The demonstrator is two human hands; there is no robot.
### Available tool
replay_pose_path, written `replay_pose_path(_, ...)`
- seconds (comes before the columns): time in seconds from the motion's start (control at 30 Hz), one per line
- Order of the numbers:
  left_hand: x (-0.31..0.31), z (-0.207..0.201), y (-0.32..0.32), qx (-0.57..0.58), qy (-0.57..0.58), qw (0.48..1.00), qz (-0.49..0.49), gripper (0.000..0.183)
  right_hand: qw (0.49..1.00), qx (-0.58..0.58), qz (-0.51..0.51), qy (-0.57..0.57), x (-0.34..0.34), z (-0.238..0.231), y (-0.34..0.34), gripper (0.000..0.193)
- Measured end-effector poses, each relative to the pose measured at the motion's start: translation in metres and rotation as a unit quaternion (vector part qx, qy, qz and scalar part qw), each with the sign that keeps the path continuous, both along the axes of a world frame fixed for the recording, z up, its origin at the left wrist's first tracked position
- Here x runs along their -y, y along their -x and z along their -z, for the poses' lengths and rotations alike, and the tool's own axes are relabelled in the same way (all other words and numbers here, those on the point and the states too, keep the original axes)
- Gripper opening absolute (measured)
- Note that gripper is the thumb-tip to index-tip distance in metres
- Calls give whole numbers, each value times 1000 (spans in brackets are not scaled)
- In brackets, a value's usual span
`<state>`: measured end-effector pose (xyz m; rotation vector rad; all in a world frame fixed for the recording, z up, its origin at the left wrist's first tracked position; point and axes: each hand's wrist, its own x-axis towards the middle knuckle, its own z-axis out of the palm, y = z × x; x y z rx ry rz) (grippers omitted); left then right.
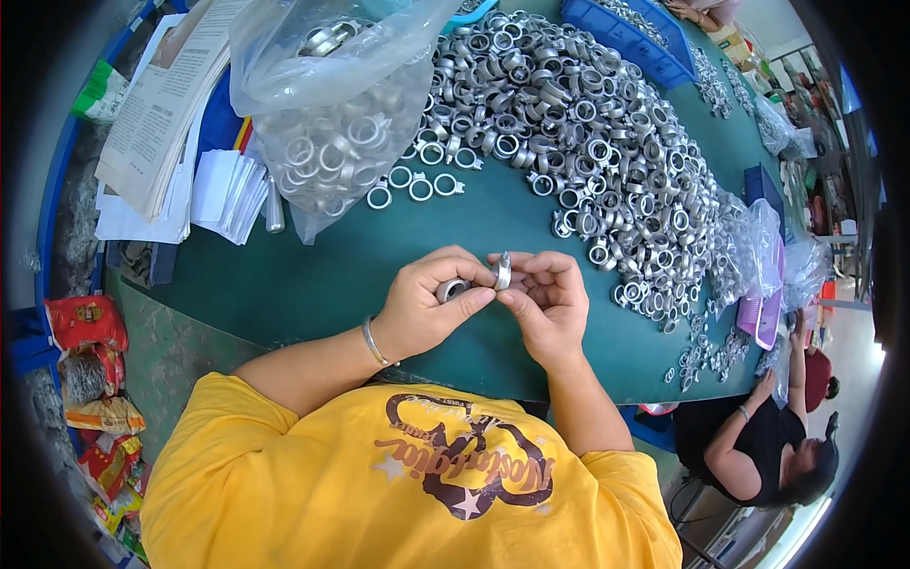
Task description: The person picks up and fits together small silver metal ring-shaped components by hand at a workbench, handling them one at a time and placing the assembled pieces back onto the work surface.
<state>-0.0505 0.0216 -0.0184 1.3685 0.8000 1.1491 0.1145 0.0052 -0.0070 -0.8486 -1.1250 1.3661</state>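
Observation:
Over the near part of the green table, my left hand [427,299] and my right hand [548,305] meet with their fingertips together. Between them they pinch a silver metal ring [502,272] with a small lug, seen nearly edge-on. A second metal ring [452,289] rests inside the curled fingers of my left hand. Beyond my hands, a big heap of similar metal rings [607,147] spreads across the table. A few loose rings [420,188] lie flat at its left edge, beside a clear plastic bag [332,123] holding more rings.
Papers [166,123] and a stack of white slips [227,194] lie at the left of the green table [313,284]. A blue crate [630,38] stands at the back, a purple basket [758,308] at the right. Another person [758,446] in black works at the right.

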Motion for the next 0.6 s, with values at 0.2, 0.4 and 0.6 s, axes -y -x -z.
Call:
replay_pose_path(0.2,2,-1,-1,81,76,994,20,14,960,209,53,-178,2,7,-2,34)
replay_pose_path(0.4,1,-1,-1,-19,-26,999,-19,15,953,229,56,-191,-1,4,-6,38)
replay_pose_path(0.6,0,-4,0,-35,-33,998,-27,13,997,11,-33,70,3,5,-10,33)
